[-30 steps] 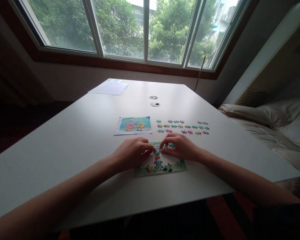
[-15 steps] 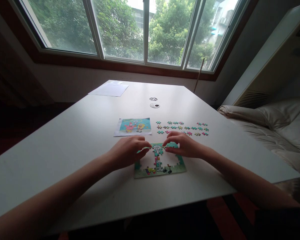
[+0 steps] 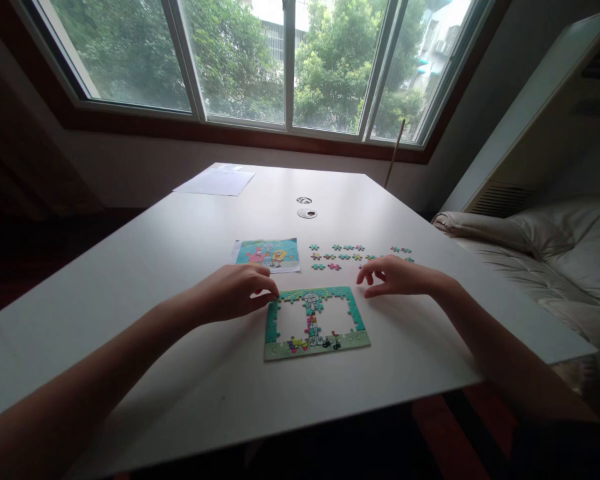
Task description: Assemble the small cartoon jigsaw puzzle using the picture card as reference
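A partly filled jigsaw puzzle (image 3: 319, 348) lies flat on the white table, its border joined and a squid-like cartoon figure standing down the middle. Bare table shows through gaps on both sides of that figure. At the puzzle's upper left corner rests my left hand (image 3: 240, 290), fingers bent and a little apart, holding nothing that I can see. My right hand (image 3: 397, 275) hovers off the upper right corner, fingers loosely spread and nothing visible in them. Loose puzzle pieces (image 3: 345, 257) lie in rows beyond the puzzle, some hidden behind the right hand.
A printed reference picture (image 3: 273, 252) lies behind my left hand. Farther back on the white table (image 3: 180, 247) are two round discs or fittings (image 3: 307, 213) and sheets of paper (image 3: 215, 181). A pale leather sofa (image 3: 520, 247) stands to the right.
Both hands have drawn apart from the puzzle's top middle: the left to the upper left corner, the right outward past the right edge. The squid-like figure's head is uncovered.
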Tool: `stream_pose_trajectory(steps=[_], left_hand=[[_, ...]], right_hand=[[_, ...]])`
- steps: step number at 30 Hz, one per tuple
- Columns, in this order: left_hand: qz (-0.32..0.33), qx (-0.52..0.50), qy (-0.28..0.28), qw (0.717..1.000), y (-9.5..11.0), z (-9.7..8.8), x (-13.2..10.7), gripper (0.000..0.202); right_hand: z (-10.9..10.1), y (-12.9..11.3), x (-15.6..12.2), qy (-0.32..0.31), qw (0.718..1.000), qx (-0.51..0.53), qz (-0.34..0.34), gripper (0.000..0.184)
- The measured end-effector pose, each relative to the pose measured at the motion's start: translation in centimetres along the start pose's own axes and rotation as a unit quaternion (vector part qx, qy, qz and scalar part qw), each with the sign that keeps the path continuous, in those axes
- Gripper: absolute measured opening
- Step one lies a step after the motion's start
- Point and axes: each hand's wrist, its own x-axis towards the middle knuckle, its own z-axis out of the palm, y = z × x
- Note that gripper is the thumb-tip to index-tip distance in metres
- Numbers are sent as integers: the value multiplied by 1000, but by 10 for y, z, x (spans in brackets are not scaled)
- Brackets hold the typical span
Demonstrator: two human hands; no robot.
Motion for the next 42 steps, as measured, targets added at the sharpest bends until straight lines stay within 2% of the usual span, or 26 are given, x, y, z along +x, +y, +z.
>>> stream_pose_trajectory(steps=[5, 12, 19, 27, 38, 42], left_hand=[[2, -3, 4, 1000, -2, 1, 0, 19], [7, -12, 4, 1000, -1, 0, 0, 19], [7, -6, 6, 1000, -2, 1, 0, 20], [1, -5, 2, 1000, -1, -1, -1, 20], [12, -18, 8, 1000, -3, 0, 0, 23], [9, -17, 4, 1000, -2, 0, 0, 22]], right_hand=[[-17, 27, -10, 60, 994, -13, 93, 32], [-36, 86, -36, 118, 966, -68, 221, 38], [-42, 126, -60, 123, 948, -68, 285, 39], [-40, 135, -62, 107, 951, -39, 288, 36], [-35, 123, -52, 93, 954, -12, 285, 32], [-36, 123, -53, 84, 955, -8, 284, 36]])
